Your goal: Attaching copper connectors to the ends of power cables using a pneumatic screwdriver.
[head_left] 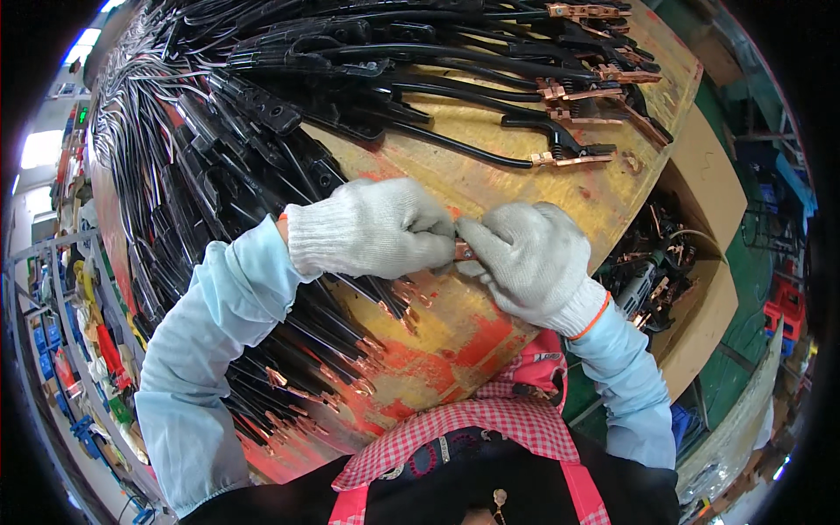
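Both of my hands wear white knit gloves and meet over the middle of the worn yellow-and-red table (472, 324). My left hand (372, 227) is closed, its thumb and forefinger pinched at one end of a small copper clamp piece (465, 252). From the other side my right hand (529, 258) pinches the same piece, fingers curled. Most of the piece is hidden by the gloves. Just beyond my hands lies a black-handled holder with copper jaws (569, 160). Below my left hand, copper ends (398, 311) of several similar black holders point toward me.
A thick heap of black holders and handles (254, 105) with grey wires (131, 114) covers the table's left and far side. At the right edge stands an open cardboard box (700, 319) with copper and black parts inside. Shelves with coloured goods (87, 350) stand at far left.
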`<state>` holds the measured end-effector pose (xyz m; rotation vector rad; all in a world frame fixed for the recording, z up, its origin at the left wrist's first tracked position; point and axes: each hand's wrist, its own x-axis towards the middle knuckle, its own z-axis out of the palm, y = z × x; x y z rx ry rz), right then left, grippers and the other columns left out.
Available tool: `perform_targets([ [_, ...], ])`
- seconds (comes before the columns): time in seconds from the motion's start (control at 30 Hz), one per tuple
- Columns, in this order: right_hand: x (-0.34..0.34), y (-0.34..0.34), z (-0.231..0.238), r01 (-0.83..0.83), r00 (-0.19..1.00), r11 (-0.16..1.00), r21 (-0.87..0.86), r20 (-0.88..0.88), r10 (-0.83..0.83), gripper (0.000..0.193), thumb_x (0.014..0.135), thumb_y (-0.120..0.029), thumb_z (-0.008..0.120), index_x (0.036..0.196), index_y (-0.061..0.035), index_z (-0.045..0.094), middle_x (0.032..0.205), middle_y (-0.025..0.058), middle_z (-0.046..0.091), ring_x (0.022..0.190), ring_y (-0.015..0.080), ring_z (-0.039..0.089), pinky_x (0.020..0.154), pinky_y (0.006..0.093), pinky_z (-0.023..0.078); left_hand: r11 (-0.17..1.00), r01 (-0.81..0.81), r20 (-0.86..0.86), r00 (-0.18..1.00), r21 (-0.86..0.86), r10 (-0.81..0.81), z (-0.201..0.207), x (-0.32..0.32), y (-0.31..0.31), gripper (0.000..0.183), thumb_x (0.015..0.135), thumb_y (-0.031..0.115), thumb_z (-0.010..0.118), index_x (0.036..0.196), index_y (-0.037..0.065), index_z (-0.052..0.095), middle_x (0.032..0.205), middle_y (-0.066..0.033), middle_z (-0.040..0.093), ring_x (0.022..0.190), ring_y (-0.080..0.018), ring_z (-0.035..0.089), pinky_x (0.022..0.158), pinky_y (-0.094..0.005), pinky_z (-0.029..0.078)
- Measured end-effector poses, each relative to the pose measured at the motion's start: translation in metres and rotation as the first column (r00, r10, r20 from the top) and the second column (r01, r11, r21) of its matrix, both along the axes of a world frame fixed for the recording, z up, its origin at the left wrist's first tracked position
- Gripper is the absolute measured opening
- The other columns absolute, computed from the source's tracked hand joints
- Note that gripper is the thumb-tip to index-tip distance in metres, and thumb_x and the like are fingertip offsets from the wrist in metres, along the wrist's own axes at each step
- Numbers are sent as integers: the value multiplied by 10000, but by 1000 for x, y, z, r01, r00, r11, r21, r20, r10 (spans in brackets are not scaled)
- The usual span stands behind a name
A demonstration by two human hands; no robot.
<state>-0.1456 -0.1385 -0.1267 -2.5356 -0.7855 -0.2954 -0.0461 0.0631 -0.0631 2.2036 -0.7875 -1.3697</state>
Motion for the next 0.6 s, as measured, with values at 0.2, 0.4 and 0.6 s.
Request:
perform_targets([
  [0.2, 4, -2, 1, 20, 1000, 998, 56, -2, -20, 317, 792, -339, 738, 998, -115, 651, 783, 42, 568, 677, 249, 630, 578, 403, 506, 995, 3, 158, 987, -102, 14, 3, -6, 6, 230, 922, 256, 644, 992, 53, 727, 819, -134, 709, 758, -245, 708, 704, -348, 551],
  [0.4, 4, 0, -2, 17, 1000, 1000, 10, -20, -17, 292, 837, -358, 714, 993, -120, 651, 771, 39, 557, 670, 248, 635, 568, 393, 514, 995, -47, 174, 983, -83, 60, 5, -13, 9, 242, 928, 271, 618, 989, 63, 727, 816, -139, 711, 765, -269, 717, 710, -352, 559],
  [0.6, 8, 5, -3, -15, 998, 1000, 9, -60, 15, 271, 845, -359, 706, 977, -128, 654, 774, 41, 558, 665, 249, 640, 557, 396, 520, 993, -106, 143, 983, -56, 113, 8, -11, 7, 257, 925, 277, 641, 1013, 51, 726, 850, -142, 719, 787, -269, 716, 720, -346, 554],
])
